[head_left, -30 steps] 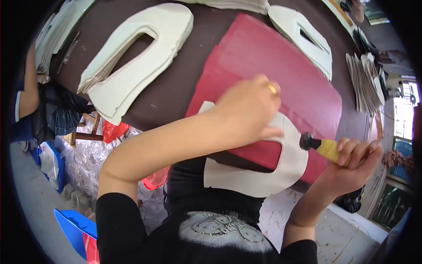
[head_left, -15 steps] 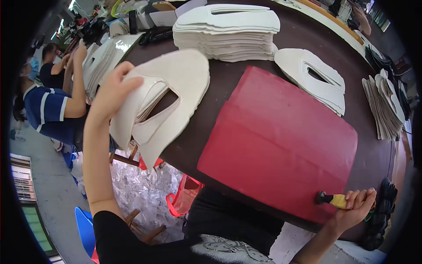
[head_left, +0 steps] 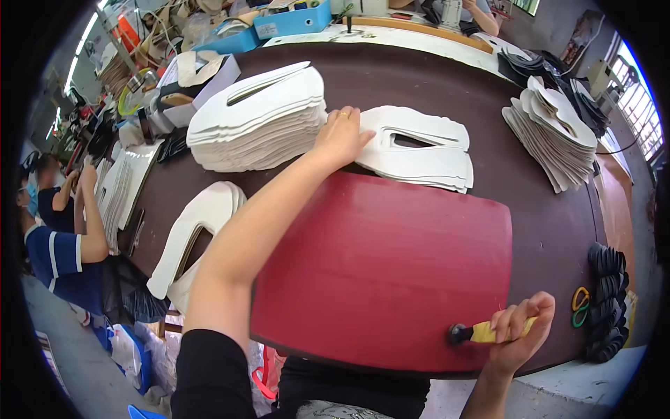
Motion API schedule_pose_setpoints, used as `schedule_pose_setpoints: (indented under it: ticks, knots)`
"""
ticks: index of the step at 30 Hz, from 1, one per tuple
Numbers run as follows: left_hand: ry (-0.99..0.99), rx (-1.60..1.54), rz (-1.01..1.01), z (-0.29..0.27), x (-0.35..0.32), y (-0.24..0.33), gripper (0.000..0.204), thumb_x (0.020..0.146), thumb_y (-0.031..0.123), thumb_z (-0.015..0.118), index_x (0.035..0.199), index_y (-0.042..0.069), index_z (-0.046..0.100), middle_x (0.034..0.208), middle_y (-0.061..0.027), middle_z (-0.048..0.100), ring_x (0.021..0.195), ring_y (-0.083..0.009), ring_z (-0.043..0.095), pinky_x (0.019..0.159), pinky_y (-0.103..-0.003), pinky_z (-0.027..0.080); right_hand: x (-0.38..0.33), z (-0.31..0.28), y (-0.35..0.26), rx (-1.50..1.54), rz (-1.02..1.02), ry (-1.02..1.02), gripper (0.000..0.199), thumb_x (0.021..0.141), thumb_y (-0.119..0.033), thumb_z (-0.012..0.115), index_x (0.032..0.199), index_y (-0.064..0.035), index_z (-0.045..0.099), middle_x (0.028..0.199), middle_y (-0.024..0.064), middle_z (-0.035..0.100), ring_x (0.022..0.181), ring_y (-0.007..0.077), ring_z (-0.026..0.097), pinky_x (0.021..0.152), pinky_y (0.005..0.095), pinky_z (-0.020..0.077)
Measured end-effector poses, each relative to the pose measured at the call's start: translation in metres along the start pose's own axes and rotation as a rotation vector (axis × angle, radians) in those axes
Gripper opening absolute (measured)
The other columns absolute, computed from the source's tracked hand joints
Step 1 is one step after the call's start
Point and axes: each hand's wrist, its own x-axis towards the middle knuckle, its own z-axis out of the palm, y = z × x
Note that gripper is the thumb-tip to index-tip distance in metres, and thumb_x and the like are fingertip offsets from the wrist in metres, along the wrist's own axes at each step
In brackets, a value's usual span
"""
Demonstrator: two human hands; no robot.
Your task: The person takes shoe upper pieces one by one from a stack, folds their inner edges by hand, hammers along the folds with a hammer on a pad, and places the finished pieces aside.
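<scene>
My left hand (head_left: 340, 138) reaches across the red mat (head_left: 398, 258) to the near end of a low stack of white shoe-upper pieces (head_left: 434, 159). Its thumb is at the stack's edge and its fingers are stretched out, apart from the thumb; nothing shows in its grasp. At the mat's lower right, my right hand (head_left: 520, 332) is closed round the yellow handle of a small hammer (head_left: 481, 332) with a dark round head just over the mat. More white upper pieces (head_left: 199, 216) lie at the table's left edge, partly hidden behind my left forearm.
A tall stack of white uppers (head_left: 262, 126) stands left of my hand, another stack (head_left: 551, 136) at the far right. Scissors (head_left: 580, 307) lie by black curved pieces (head_left: 607, 300). Blue boxes (head_left: 293, 21) line the back. Co-workers (head_left: 59, 244) sit at left.
My left hand has let go of the white pieces at the left and moved right to the low stack. The view has turned right. The hammer stays in my right hand.
</scene>
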Motion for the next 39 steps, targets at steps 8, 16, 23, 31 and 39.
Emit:
schedule_pose_setpoints:
  ticks: [8, 16, 23, 31, 39]
  knots:
    - [0.064, 0.320, -0.065, 0.040, 0.028, 0.004, 0.036, 0.090, 0.034, 0.064, 0.109, 0.003, 0.062, 0.115, -0.0097, 0.064, 0.112, -0.0278, 0.057, 0.088, -0.044, 0.048, -0.001, 0.001, -0.006, -0.040, -0.023, -0.031, 0.032, 0.107, -0.035, 0.037, 0.099, -0.0050, 0.042, 0.051, -0.0037, 0.033, 0.036, 0.0067, 0.037, 0.044, 0.0244, 0.0450]
    - [0.290, -0.541, 0.047, -0.102, -0.004, 0.105, 0.019, 0.097, 0.023, 0.056, 0.098, 0.004, 0.060, 0.081, -0.0145, 0.067, 0.073, -0.0310, 0.064, 0.065, -0.036, 0.048, -0.007, 0.001, -0.010, -0.016, 0.033, 0.022, 0.025, 0.107, -0.027, 0.035, 0.098, -0.0060, 0.045, 0.051, -0.0030, 0.033, 0.037, 0.0075, 0.036, 0.045, 0.0258, 0.0427]
    - [-0.347, -0.459, -0.023, -0.150, -0.154, 0.068, 0.017, 0.093, 0.019, 0.061, 0.096, 0.003, 0.060, 0.075, -0.0182, 0.064, 0.066, -0.0359, 0.061, 0.064, -0.039, 0.049, -0.014, -0.001, -0.022, -0.045, 0.037, 0.155, 0.029, 0.109, -0.027, 0.031, 0.098, -0.0061, 0.048, 0.050, -0.0040, 0.028, 0.036, 0.0069, 0.031, 0.044, 0.0246, 0.0384]
    - [-0.225, -0.191, 0.256, -0.133, -0.230, 0.084, 0.032, 0.077, 0.019, 0.076, 0.104, 0.008, 0.062, 0.108, -0.0065, 0.061, 0.110, -0.0292, 0.056, 0.089, -0.044, 0.045, -0.029, 0.042, -0.042, 0.008, 0.014, -0.221, 0.031, 0.108, -0.031, 0.033, 0.101, -0.0050, 0.050, 0.052, -0.0036, 0.034, 0.039, 0.0067, 0.036, 0.046, 0.0242, 0.0394]
    - [-0.504, -0.647, 0.531, -0.103, -0.229, 0.114, 0.022, 0.075, 0.022, 0.078, 0.088, 0.010, 0.066, 0.106, -0.0018, 0.061, 0.099, -0.0288, 0.054, 0.083, -0.042, 0.046, -0.045, 0.071, -0.026, -0.220, 0.152, -0.572, 0.016, 0.102, -0.015, 0.051, 0.102, 0.0001, 0.057, 0.066, 0.0008, 0.056, 0.055, 0.0062, 0.054, 0.051, 0.0217, 0.0435]
